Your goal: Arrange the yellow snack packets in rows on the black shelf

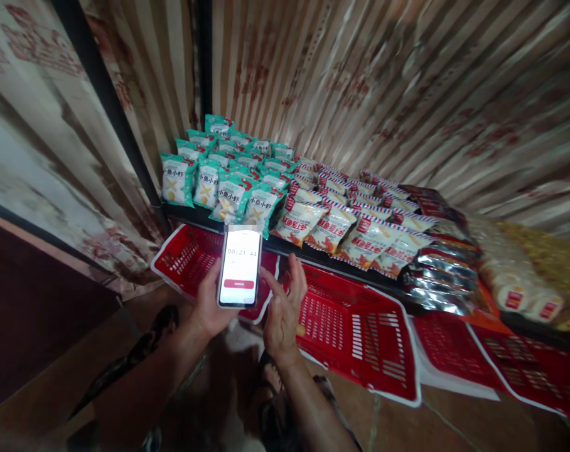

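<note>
My left hand (pixel 214 307) is wrapped round a smartphone (pixel 240 267), held upright with its lit screen towards me. The screen shows a timer reading 00:21.44 and a red bar near the bottom. Close to the phone's right edge is my right hand (pixel 285 311), its fingers apart and nothing in it; whether the index fingertip touches the phone I cannot tell. Just beyond the phone, teal snack bags (pixel 231 194) stand in rows on a dark shelf (pixel 195 220). White and orange snack bags (pixel 365 242) with striped edges are lined up to their right.
Red plastic baskets, one at the left (pixel 186 251) and one at the right (pixel 351 326), sit below the shelf edge. Silver packets (pixel 440 276) and clear-wrapped packs (pixel 515 270) lie farther right. Striped curtains (pixel 360 81) hang behind, with a dark post (pixel 110 94) at the left.
</note>
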`<state>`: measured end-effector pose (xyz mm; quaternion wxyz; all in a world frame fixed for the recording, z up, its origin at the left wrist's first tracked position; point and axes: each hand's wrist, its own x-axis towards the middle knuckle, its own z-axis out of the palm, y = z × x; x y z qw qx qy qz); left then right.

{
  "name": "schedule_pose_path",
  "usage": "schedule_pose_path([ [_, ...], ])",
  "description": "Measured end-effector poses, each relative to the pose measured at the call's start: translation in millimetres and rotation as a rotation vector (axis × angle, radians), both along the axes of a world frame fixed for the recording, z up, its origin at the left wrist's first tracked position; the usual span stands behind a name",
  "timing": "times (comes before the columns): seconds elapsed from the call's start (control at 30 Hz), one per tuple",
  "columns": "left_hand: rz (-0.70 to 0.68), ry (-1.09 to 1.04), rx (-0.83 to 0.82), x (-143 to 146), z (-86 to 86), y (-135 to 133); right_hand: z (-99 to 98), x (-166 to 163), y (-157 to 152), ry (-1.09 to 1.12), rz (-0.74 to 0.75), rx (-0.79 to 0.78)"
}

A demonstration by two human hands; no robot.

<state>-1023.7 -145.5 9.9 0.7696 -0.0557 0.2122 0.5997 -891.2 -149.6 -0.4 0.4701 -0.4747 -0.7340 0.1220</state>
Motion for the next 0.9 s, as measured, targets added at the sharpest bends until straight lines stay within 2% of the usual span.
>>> schedule_pose_path([
  [0.9,-0.025,0.039,-0.067,-4,6.2,12,0.0,-6,12,-0.033,-0.029,0.025],
])
